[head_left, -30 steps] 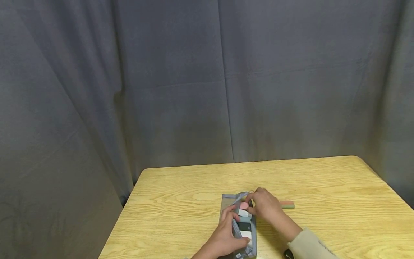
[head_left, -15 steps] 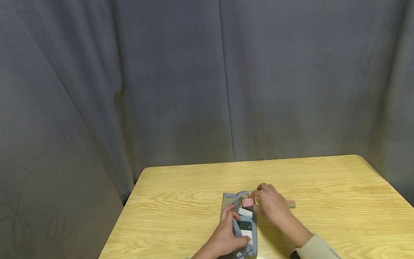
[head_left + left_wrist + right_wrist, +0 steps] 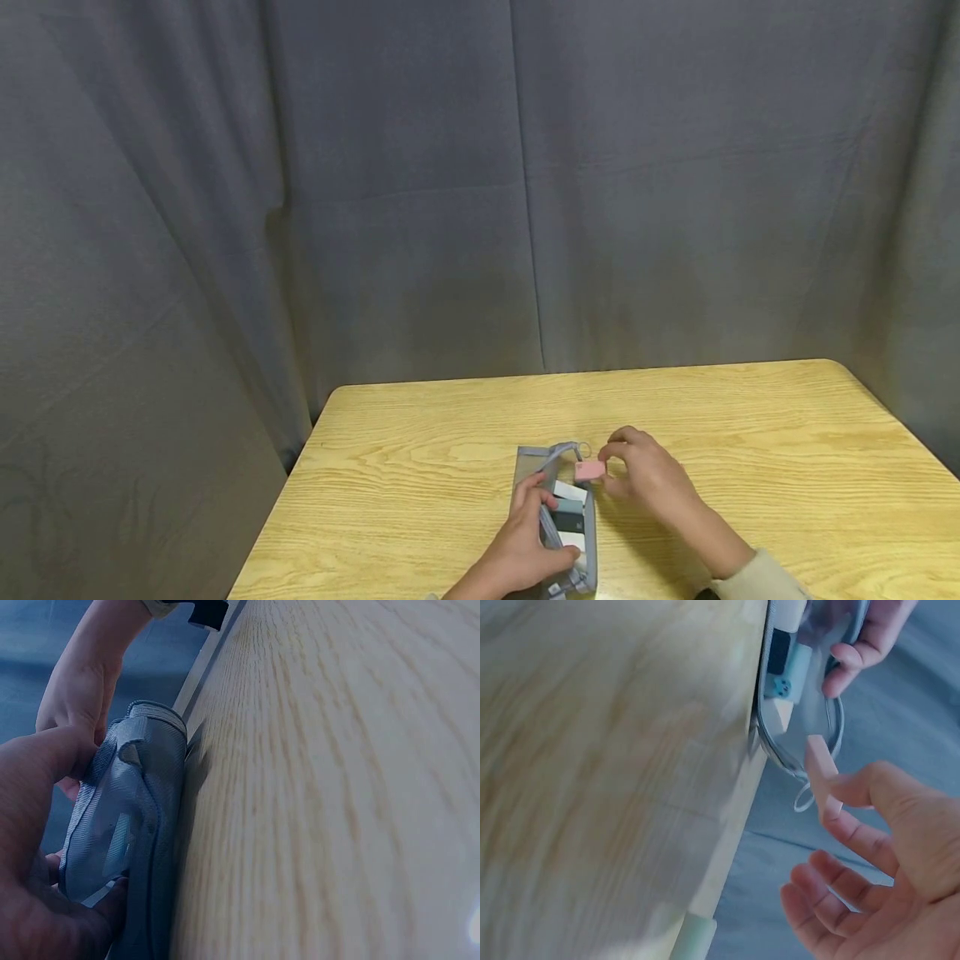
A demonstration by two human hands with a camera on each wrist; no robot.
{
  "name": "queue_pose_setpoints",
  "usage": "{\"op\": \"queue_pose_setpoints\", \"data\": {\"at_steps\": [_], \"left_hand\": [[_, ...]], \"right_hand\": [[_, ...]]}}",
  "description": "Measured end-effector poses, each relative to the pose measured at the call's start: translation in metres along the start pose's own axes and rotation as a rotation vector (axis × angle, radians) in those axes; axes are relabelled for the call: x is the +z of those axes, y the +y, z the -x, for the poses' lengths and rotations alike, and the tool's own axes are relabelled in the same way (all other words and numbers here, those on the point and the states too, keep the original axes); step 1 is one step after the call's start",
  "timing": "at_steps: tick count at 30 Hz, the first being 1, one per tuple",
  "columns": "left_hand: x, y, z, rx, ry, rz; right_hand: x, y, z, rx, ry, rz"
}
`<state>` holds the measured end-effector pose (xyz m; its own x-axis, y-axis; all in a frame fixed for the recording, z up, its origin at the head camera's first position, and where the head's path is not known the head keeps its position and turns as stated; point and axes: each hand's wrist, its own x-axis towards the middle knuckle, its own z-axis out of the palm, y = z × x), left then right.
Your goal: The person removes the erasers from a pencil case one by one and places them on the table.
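Observation:
Between thumb and index finger, my right hand [image 3: 651,477] pinches a pink eraser [image 3: 589,471] just off the far right end of a grey-blue mesh pencil case [image 3: 591,533]. The right wrist view has this pink eraser [image 3: 821,771] edge-on, with the other fingers loosely bent below. My left hand [image 3: 517,546] grips the unzipped case and spreads its mouth, fingers on one side and thumb on the other. Inside lie white blocks [image 3: 570,492], a teal block [image 3: 568,506] and a dark block [image 3: 567,522], which look like erasers. The case's lower part is partly behind the left hand.
A pale green block [image 3: 694,937] lies on the wooden table [image 3: 405,467], at the bottom of the right wrist view. A ring [image 3: 584,450] hangs at the case's far end. Grey curtains [image 3: 420,208] stand behind the table and at its sides.
My right hand has drawn the pink eraser up out of the pencil case and moved right with it. The left hand stays put. The orange-and-green block is now hidden in the head view.

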<state>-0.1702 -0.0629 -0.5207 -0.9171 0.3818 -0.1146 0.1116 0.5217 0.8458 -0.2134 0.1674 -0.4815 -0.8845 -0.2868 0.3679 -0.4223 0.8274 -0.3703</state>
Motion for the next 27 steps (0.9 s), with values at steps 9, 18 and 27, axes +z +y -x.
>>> {"op": "queue_pose_setpoints", "data": {"at_steps": [9,18,27], "left_hand": [[0.000,-0.001,-0.002,0.017,0.007,-0.010],[0.001,-0.002,-0.002,0.018,0.005,-0.016],[0.000,-0.003,-0.001,0.048,0.005,-0.025]], "right_hand": [[-0.013,0.012,0.009,-0.015,0.029,-0.108],[-0.022,0.022,0.019,-0.015,0.023,-0.165],[-0.029,0.030,0.027,-0.017,0.017,-0.160]]}}
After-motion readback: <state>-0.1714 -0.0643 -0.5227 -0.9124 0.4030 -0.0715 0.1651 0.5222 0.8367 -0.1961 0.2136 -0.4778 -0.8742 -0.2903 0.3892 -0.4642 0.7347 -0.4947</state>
